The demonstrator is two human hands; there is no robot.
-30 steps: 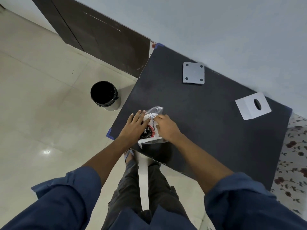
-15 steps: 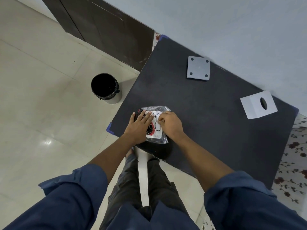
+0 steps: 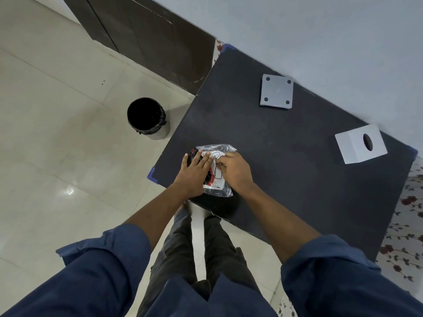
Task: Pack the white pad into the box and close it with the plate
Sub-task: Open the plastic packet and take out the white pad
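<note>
A clear plastic bag holding the white pad with red and black print lies near the front left corner of the black table. My left hand rests on the bag's left side with its fingers spread over it. My right hand pinches the bag's upper right edge. The grey square plate with a hole in each corner lies flat at the table's back edge. The white box, with an oval hole in its top, stands at the far right of the table.
A black bucket stands on the tiled floor left of the table. A dark wooden door is behind it, and a pale wall runs along the table's back. A flowered cloth shows at the right edge.
Both hands have slid the bag a little further from the table's front edge and turned it. The right hand's fingers have shifted to the bag's upper edge.
</note>
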